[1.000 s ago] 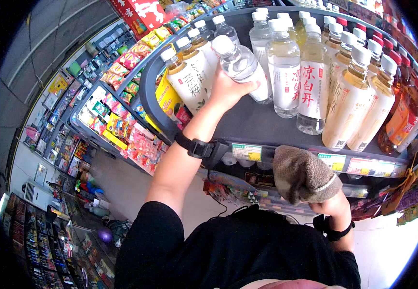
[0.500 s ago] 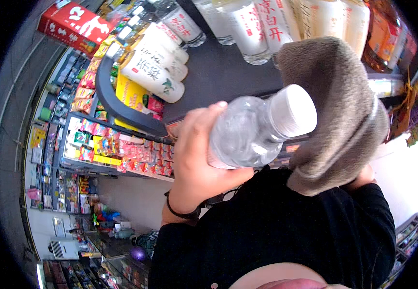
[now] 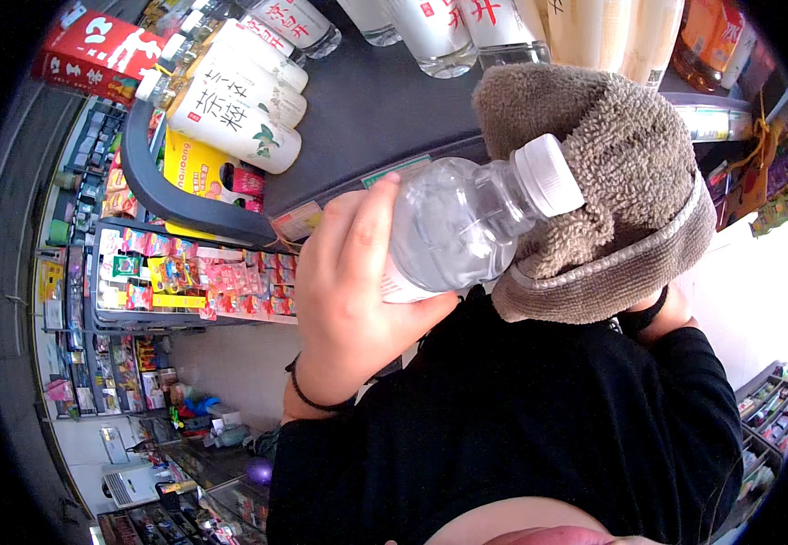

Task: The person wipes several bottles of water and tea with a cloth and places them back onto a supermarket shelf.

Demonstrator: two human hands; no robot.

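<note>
My left hand [image 3: 344,286] is wrapped round a clear plastic bottle [image 3: 453,222], which lies tilted with its white cap [image 3: 548,174] toward the right. Part of a white and pink label shows by my thumb. A brown-grey terry towel [image 3: 625,173] hangs bunched behind and beside the cap and neck, seemingly touching them. My right hand [image 3: 671,313] holds the towel up from underneath. Only its wrist area, with a dark band, shows below the cloth; the fingers are hidden.
A dark shelf [image 3: 357,109] with a raised curved rail [image 3: 144,177] stands in front of me. White-labelled bottles [image 3: 230,113] lie on its left, and more bottles [image 3: 503,32] stand at the back. Small snack packets [image 3: 239,282] fill a lower rack. A red box [image 3: 99,54] sits far left.
The towel has shifted left and its folds have changed, bunching up close to the bottle's neck. My left hand and the bottle have moved slightly left. The shelf sits further left in view.
</note>
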